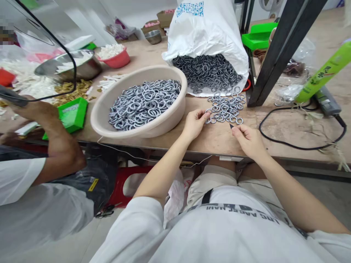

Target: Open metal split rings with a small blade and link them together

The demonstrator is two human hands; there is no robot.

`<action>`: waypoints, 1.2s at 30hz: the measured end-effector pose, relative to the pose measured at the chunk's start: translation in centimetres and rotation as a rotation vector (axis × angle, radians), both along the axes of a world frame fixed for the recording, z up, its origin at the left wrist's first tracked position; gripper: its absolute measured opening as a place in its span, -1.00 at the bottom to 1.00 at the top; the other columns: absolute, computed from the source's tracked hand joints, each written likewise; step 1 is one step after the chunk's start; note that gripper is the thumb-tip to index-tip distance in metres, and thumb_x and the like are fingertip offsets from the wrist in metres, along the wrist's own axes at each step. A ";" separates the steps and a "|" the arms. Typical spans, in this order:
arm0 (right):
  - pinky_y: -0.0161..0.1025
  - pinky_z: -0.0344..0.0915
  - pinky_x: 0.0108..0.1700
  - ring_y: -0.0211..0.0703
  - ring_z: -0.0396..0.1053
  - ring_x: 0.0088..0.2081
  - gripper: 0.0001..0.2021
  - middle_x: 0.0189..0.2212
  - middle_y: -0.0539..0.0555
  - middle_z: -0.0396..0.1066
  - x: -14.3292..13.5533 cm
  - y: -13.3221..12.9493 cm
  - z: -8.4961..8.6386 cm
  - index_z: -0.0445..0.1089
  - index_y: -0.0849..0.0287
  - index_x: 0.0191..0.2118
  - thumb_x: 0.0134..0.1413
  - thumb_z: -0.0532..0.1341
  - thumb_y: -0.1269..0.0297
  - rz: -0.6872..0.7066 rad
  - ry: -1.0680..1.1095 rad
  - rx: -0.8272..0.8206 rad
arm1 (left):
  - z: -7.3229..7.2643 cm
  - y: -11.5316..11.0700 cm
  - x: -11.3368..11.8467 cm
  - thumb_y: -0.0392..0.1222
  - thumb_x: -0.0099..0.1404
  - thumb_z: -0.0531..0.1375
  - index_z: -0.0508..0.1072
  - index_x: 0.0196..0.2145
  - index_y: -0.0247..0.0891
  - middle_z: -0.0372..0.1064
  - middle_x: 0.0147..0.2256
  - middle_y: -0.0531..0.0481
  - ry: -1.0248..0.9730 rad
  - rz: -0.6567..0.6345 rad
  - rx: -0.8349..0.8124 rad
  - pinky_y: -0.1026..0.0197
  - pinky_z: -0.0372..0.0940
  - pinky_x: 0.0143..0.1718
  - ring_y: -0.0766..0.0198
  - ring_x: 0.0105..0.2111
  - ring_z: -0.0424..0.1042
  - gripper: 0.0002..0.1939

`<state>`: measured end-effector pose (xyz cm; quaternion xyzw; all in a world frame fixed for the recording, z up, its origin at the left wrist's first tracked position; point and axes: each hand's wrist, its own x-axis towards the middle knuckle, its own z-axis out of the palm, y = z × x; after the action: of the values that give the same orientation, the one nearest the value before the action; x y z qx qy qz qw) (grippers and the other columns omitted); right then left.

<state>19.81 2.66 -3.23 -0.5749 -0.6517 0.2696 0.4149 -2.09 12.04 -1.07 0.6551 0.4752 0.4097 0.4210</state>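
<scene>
My left hand point(195, 124) pinches a grey ring point(208, 111) at the left edge of a loose pile of rings point(226, 106) on the wooden table. To the right of it, my right hand point(248, 139) has thumb and finger closed on a small dark pointed piece point(231, 126), just in front of the pile. Left of my hands stands a large beige basin point(179, 106) holding many grey rings point(145, 104). Behind the pile, a white sack point(208, 33) lies open towards me, with darker rings point(205, 71) inside its mouth.
A black metal post point(270, 65) rises right of the sack. Farther right are a black cable point(274, 139) and a green packet point(326, 73). At the left, another person's arm point(61, 146) is near a green tray point(72, 115), a steel bowl point(93, 67) and a red bowl point(119, 60).
</scene>
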 end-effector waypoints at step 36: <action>-0.16 0.33 -0.15 -0.15 0.39 -0.27 -0.77 -0.38 0.02 0.42 -1.5 2.4 0.5 0.59 0.03 -0.24 0.20 0.26 0.02 0.099 0.423 0.192 | 0.1 -6.4 5.1 0.24 0.20 0.27 0.42 -0.25 -0.29 0.33 -0.49 0.07 -0.608 -0.307 -0.598 0.37 0.21 -0.47 0.40 -0.49 0.33 -0.52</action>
<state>18.32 5.04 -2.74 -0.4309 -0.6004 0.3407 0.5812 3.03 5.65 -0.92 0.4175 0.3249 0.3611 0.7679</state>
